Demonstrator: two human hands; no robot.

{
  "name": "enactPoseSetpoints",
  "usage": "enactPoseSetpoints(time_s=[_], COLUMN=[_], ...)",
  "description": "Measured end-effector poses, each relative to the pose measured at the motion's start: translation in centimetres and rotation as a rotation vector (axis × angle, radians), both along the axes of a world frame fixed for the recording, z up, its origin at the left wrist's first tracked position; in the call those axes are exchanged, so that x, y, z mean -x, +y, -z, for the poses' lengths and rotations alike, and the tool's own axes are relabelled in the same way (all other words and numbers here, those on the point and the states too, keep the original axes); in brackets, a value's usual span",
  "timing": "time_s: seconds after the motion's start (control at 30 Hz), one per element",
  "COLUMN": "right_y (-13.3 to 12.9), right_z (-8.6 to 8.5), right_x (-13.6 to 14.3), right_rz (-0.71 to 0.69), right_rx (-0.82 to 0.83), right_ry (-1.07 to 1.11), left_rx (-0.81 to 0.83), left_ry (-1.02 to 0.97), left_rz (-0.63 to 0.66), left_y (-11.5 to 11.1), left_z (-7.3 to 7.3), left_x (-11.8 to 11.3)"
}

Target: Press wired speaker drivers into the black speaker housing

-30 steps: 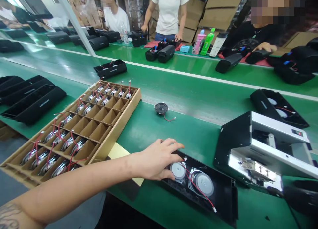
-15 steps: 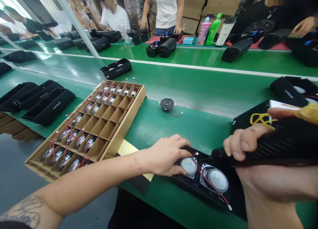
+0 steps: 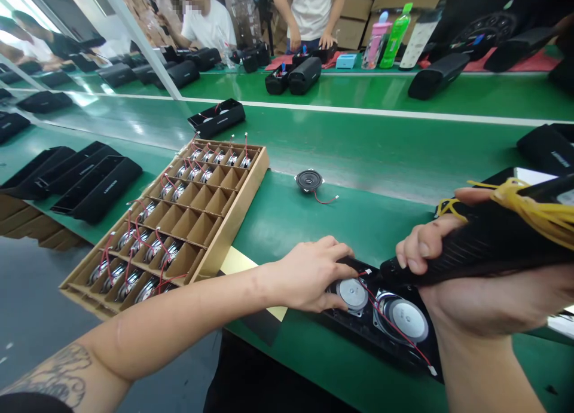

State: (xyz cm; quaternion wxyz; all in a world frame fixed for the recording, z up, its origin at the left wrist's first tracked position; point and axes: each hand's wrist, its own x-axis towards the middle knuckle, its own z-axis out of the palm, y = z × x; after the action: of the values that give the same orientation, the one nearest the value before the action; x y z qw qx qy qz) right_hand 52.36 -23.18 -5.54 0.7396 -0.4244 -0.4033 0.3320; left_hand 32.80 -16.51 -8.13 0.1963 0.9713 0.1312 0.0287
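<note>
Your left hand (image 3: 314, 274) resting half-open on a two-speaker case (image 3: 397, 353), right hand (image 3: 475, 299) gripping a tool (image 3: 479, 242), part-filled tray (image 3: 237, 213) holding wired speakers (image 3: 171, 254).

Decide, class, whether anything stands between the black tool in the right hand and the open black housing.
Nothing visible does: the nose of the black tool in the right hand is over the far side of the housing. A white plug lies just left of the nose; whether they touch is unclear.
</note>
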Motion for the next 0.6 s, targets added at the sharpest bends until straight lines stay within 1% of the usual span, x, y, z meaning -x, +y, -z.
enactPoseSetpoints(time_s=[0.27, 0.47, 0.6], right_y=[0.01, 0.22, 0.17], right_z=[-0.04, 0.55, 0.58], right_x=[0.34, -0.21, -0.08], right_rz=[0.010, -0.098, -0.081], right_rx=[-0.023, -0.072, -0.067], right_ry=[-0.046, -0.074, -0.085], left_rx=[0.008, 0.013, 0.007], left_ry=[0.002, 0.012, 0.012], left_rz=[0.001, 0.001, 0.005], left_y=[0.10, 0.08, 0.10], left_z=[-0.26, -0.22, -0.16], left_x=[0.01, -0.07, -0.10])
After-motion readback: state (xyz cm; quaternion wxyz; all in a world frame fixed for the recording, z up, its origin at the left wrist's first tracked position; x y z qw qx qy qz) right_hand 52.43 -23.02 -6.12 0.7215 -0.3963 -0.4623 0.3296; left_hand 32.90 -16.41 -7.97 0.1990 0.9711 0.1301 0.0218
